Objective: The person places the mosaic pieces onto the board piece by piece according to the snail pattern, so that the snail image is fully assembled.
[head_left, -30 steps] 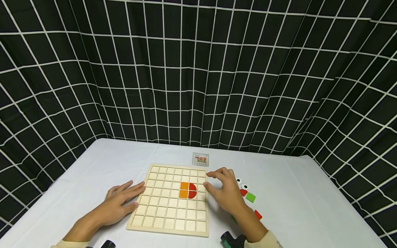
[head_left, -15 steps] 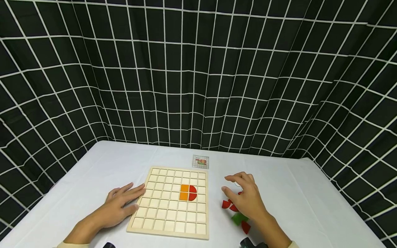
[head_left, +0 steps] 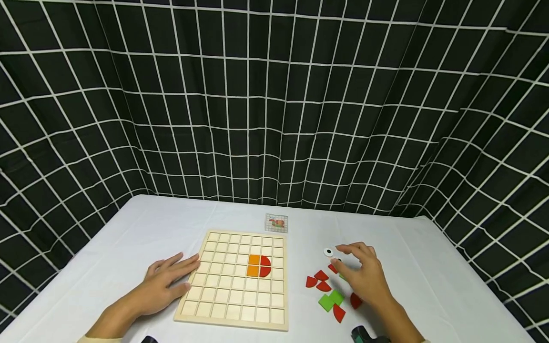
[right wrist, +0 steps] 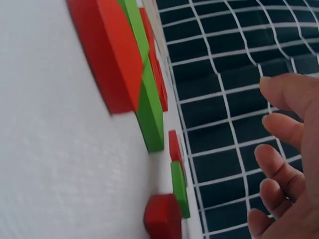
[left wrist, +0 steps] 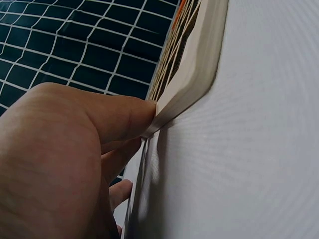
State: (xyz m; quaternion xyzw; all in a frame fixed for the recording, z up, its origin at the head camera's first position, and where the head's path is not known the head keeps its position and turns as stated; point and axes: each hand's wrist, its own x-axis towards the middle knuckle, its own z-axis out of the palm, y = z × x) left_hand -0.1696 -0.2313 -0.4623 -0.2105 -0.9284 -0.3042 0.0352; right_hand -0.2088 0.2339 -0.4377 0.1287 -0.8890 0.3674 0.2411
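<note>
Your left hand, fingers extended, touches the gridded wooden board on white cloth, while your right hand, fingers parted and empty, hovers near flat red wedges and green squares.

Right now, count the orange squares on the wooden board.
2: the farther orange square and the nearer orange square, in adjoining cells of the wooden board, right of centre.

SURFACE: I see a white-clothed table, its far corners rounded | BACKDROP: I have a black curtain with a white grid, hanging in folds behind the far edge and along both sides, its lines bending where it ripples | WRIST VIEWS: I get the same curtain slanted, tinted blue-green
</note>
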